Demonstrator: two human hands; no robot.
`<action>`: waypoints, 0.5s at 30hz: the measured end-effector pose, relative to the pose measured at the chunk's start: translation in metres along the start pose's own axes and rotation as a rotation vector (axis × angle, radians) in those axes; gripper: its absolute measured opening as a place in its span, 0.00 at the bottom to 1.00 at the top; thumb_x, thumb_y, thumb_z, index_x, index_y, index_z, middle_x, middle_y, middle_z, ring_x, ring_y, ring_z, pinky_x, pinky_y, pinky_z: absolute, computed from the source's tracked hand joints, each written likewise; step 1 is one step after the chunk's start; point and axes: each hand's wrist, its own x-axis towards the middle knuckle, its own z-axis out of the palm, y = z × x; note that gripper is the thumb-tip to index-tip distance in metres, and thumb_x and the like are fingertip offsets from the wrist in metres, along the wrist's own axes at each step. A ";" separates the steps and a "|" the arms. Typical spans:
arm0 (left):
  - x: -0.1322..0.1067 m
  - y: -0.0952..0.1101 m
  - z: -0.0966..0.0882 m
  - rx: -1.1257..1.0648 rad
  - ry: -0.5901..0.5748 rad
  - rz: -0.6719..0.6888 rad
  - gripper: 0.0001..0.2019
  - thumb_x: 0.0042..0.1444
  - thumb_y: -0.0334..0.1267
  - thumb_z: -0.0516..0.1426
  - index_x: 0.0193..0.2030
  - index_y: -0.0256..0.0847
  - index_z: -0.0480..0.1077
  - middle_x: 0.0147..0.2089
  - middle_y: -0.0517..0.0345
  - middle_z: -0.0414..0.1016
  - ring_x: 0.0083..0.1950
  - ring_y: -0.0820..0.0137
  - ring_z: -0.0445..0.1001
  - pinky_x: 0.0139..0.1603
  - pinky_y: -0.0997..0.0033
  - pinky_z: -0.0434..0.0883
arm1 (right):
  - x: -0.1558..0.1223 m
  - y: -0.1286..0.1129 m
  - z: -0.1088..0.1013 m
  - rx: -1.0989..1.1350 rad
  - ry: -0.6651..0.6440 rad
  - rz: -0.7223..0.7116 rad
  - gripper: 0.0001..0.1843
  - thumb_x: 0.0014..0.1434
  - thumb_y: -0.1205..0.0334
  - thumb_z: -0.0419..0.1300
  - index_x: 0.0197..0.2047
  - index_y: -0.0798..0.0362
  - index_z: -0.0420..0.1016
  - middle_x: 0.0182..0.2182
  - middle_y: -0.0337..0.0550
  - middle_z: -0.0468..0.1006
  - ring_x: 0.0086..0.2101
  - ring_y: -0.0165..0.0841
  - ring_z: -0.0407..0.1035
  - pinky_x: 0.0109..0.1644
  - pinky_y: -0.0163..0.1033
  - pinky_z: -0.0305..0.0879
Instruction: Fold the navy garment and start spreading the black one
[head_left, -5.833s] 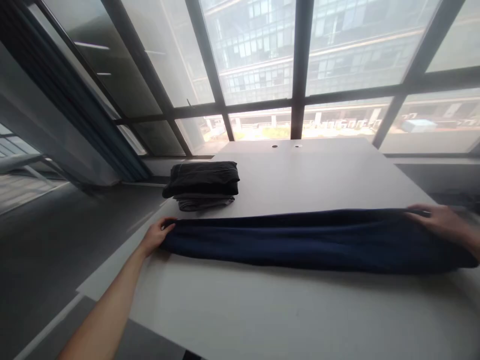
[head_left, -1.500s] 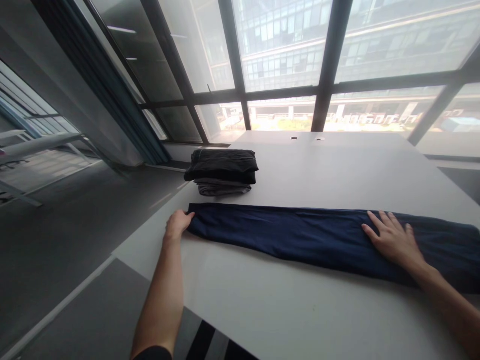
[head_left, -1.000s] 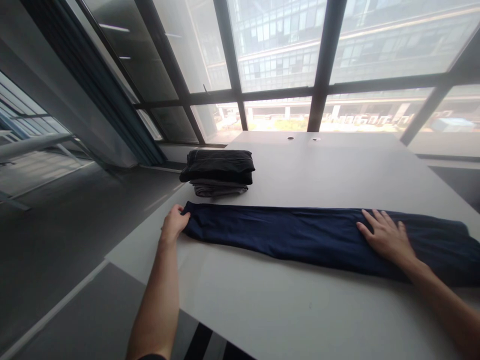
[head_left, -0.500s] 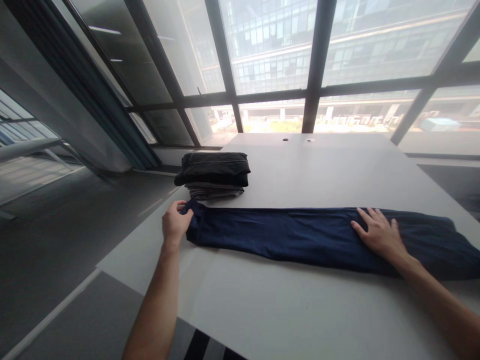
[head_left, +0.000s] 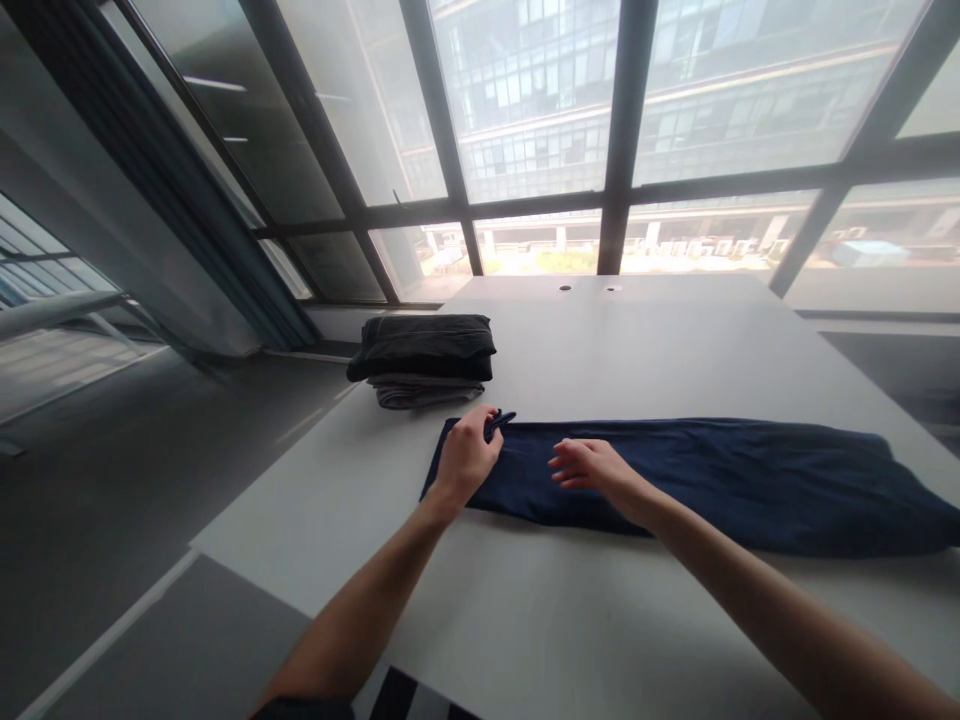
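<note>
A pair of dark blue trousers, laid lengthwise in a long strip, stretches across the table from centre to right. My left hand pinches the left end of the cloth, which is turned back over the strip; a small tip pokes out past the fingers. My right hand is over the cloth a little to the right of it, fingers loosely bent and apart, holding nothing. Whether its fingers touch the cloth I cannot tell.
Dark folded clothes form a stack behind my left hand, black on top and grey beneath. The white table ends at its left edge, with grey floor beyond. Large windows rise behind the table.
My left hand has brought the left end of the trousers inward to the right, doubling it over. My right hand has left the right part of the cloth and moved left, near my left hand.
</note>
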 end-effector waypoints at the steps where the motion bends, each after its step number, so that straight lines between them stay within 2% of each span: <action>1: -0.004 0.002 0.007 0.000 -0.013 0.019 0.13 0.59 0.27 0.57 0.49 0.44 0.73 0.45 0.50 0.80 0.47 0.61 0.80 0.53 0.62 0.75 | 0.006 0.001 0.011 0.097 -0.016 0.085 0.19 0.67 0.48 0.61 0.44 0.58 0.75 0.39 0.54 0.82 0.34 0.37 0.78 0.40 0.41 0.76; 5: -0.022 0.005 0.030 0.010 -0.098 0.090 0.13 0.61 0.27 0.57 0.50 0.43 0.71 0.48 0.49 0.78 0.50 0.60 0.78 0.55 0.59 0.75 | 0.027 0.004 0.041 0.355 -0.134 0.283 0.19 0.73 0.47 0.51 0.46 0.56 0.68 0.34 0.49 0.80 0.33 0.36 0.78 0.40 0.41 0.77; 7: -0.029 0.004 0.038 0.021 -0.140 0.118 0.14 0.61 0.28 0.57 0.53 0.43 0.71 0.49 0.48 0.77 0.52 0.59 0.77 0.56 0.57 0.75 | 0.033 0.005 0.048 0.428 -0.181 0.329 0.17 0.73 0.46 0.50 0.45 0.53 0.66 0.31 0.44 0.78 0.30 0.35 0.77 0.38 0.41 0.77; 9: -0.035 0.004 0.043 0.045 -0.177 0.149 0.16 0.61 0.29 0.58 0.55 0.43 0.70 0.51 0.47 0.76 0.54 0.57 0.75 0.56 0.55 0.74 | 0.038 0.007 0.051 0.453 -0.174 0.342 0.15 0.73 0.48 0.50 0.43 0.51 0.65 0.27 0.39 0.75 0.25 0.33 0.74 0.33 0.39 0.75; 12: -0.040 0.010 0.041 0.055 -0.239 0.208 0.16 0.61 0.31 0.60 0.56 0.43 0.70 0.51 0.47 0.76 0.55 0.55 0.74 0.56 0.53 0.74 | 0.041 0.011 0.051 0.425 -0.121 0.345 0.13 0.73 0.52 0.49 0.40 0.51 0.66 0.21 0.34 0.69 0.19 0.29 0.66 0.26 0.34 0.69; 15: -0.047 0.023 0.032 -0.018 -0.259 0.269 0.15 0.63 0.31 0.58 0.56 0.42 0.70 0.53 0.46 0.76 0.56 0.57 0.74 0.59 0.54 0.73 | 0.042 0.013 0.049 0.412 -0.099 0.347 0.15 0.73 0.53 0.49 0.37 0.51 0.66 0.19 0.32 0.67 0.17 0.27 0.62 0.22 0.31 0.62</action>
